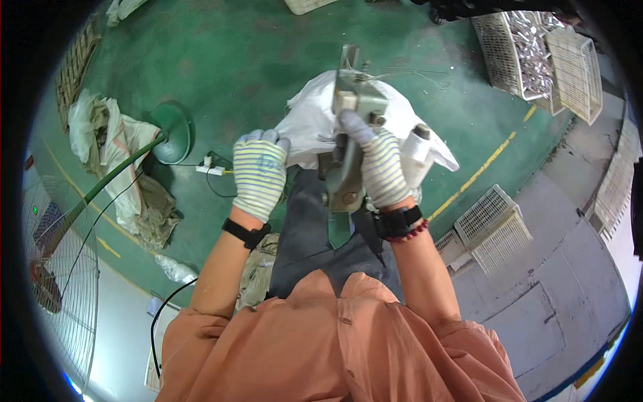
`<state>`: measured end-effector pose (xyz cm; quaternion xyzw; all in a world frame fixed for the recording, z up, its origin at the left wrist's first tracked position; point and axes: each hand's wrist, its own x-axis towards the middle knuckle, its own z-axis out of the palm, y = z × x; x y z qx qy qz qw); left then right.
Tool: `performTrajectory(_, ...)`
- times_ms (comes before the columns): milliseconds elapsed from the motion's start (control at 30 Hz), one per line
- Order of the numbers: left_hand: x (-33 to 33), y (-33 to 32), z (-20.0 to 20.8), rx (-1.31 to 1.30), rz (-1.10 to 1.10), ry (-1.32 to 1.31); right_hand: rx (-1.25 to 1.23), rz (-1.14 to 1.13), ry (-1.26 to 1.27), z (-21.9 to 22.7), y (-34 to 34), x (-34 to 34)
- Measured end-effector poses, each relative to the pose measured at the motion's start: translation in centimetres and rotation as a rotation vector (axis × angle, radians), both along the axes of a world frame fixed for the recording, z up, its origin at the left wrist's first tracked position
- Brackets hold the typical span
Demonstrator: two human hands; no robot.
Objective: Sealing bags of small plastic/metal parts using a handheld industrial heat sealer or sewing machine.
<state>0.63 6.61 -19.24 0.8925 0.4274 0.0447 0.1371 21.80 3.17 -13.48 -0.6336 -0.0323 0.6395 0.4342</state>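
In a striped glove, my right hand (385, 161) is wrapped round the handle of a handheld bag sewing machine (362, 100), slightly blurred. A white thread cone (416, 144) sits on the machine's right side. Beneath the machine spreads a white woven bag (308, 114), partly hidden by it. My left hand (260, 171), gloved the same way, has its fingers curled over the bag's near left edge. Loose threads (408, 72) trail off beyond the machine's far end.
At the far right, white plastic crates (499, 57) hold shiny metallic pieces. More crates (492, 224) stand at right. On the left are a stand fan (60, 288) with a green base (173, 130), crumpled sacks (134, 167) and a power strip (210, 170) with cords on the green floor.
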Motion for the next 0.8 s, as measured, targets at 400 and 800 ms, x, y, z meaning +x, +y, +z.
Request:
performTrajectory(400, -1.1, -1.7, 0.9, -0.036, 0.016, -0.108, 0.032, 0.040, 0.026, 0.6, 0.8, -2.4)
performTrajectory(800, -6.1, -4.6, 1.0, -0.124, 0.030, -0.302, 0.158, 0.114, -0.045, -1.4, 0.8, -6.0)
